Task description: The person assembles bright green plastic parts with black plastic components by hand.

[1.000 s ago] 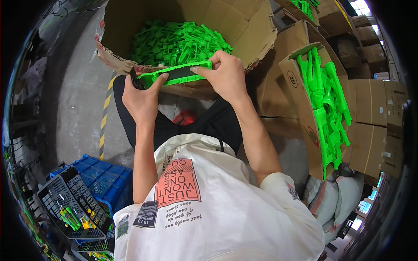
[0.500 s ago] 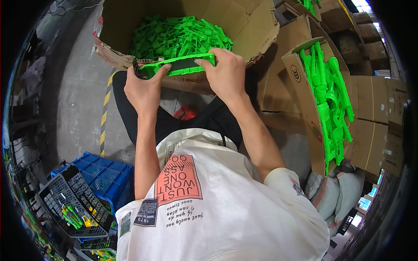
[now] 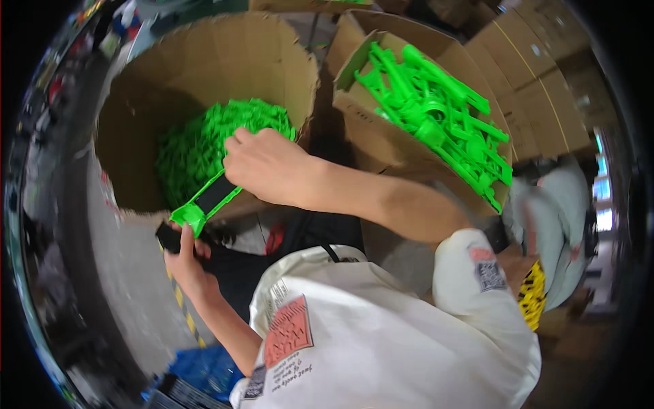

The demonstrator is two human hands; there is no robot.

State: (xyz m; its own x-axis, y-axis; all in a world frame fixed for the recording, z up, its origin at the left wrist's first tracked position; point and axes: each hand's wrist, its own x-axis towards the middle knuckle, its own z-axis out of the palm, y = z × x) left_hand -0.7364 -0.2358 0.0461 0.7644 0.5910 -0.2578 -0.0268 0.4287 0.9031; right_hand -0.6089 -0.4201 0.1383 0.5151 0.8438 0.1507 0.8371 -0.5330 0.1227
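A long green plastic part (image 3: 189, 217) with a black strip (image 3: 215, 194) set in it slants between my two hands. My right hand (image 3: 264, 165) is closed over its upper end and hides that end. At the lower end my left hand (image 3: 185, 264) grips it, the thumb pressed against the green piece. A black piece (image 3: 168, 238) sits by the left fingers; whether it is joined to the green part I cannot tell. Just beyond my hands lies a heap of small green plastic parts (image 3: 255, 114) inside a large cardboard box (image 3: 136, 123).
To the right, an open carton (image 3: 361, 117) holds a pile of larger green plastic pieces (image 3: 436, 112). Pale sacks (image 3: 555, 225) and a yellow-black bundle (image 3: 532, 296) stand at the far right, below stacked cartons (image 3: 524, 65). A blue crate (image 3: 204, 368) is at lower left.
The view has swung to the right. The green part has gone from nearly level to a steep slant, right hand higher, left hand lower and nearer me. Both hands keep their hold.
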